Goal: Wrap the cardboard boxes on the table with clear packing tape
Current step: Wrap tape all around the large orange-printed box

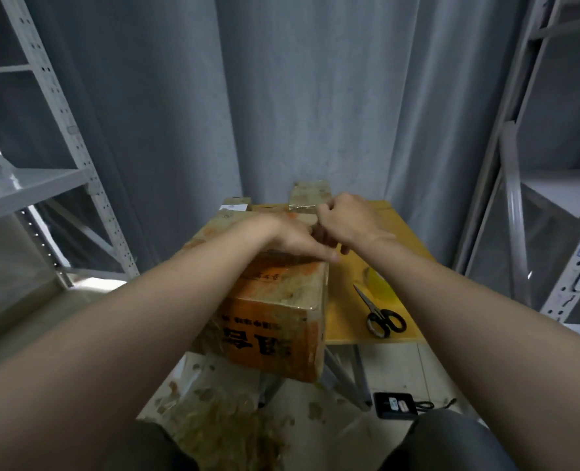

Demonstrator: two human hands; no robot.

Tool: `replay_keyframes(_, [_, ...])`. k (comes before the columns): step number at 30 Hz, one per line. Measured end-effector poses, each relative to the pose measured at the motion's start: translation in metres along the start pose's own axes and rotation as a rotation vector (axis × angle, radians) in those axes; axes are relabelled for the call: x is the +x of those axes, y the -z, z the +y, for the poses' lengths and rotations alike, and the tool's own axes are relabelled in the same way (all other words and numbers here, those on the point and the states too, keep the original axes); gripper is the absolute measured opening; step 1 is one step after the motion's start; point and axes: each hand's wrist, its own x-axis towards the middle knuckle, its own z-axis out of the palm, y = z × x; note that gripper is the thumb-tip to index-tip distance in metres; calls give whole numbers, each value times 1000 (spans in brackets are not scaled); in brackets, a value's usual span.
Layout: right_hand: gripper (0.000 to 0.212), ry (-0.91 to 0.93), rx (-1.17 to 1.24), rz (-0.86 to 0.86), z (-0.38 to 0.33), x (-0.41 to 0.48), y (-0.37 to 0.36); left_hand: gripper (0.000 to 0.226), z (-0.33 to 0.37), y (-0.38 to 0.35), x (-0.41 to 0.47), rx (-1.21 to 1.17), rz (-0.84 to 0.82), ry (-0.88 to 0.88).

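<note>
While the left hand [292, 237] lies flat on top of the big cardboard box [275, 314], fingers straight and grip open, the right hand [346, 219] curls just beside it. Whether that grip holds anything cannot be told. The box sits on the yellow tabletop [346, 321], poking out past the near edge. Black scissors [382, 316] lie to its right. A small shiny wrapped box [309, 195] stands at the far end.

Dim, flat indoor light with a cool grey cast; a bright strip leaks in at the far left. Wide-angle bending bows the shelf frame [67, 130] at the edges. Everything is slightly soft, and glare sheens on the cardboard box [275, 300].
</note>
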Motion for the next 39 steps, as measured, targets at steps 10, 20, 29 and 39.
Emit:
replay_keyframes(10, [28, 125, 257, -292, -10, 8, -22, 101, -32, 3, -47, 275, -69, -168])
replay_keyframes(20, [3, -113, 387, -251, -15, -23, -14, 101, -86, 3, -59, 167, -121, -85])
replay_keyframes(29, [17, -369, -208, -216, 78, -40, -20, 74, -87, 1, -47, 170, -94, -9])
replay_keyframes(39, [17, -446, -162, -70, 104, -58, -46, 63, -94, 2, -46, 127, -122, 15])
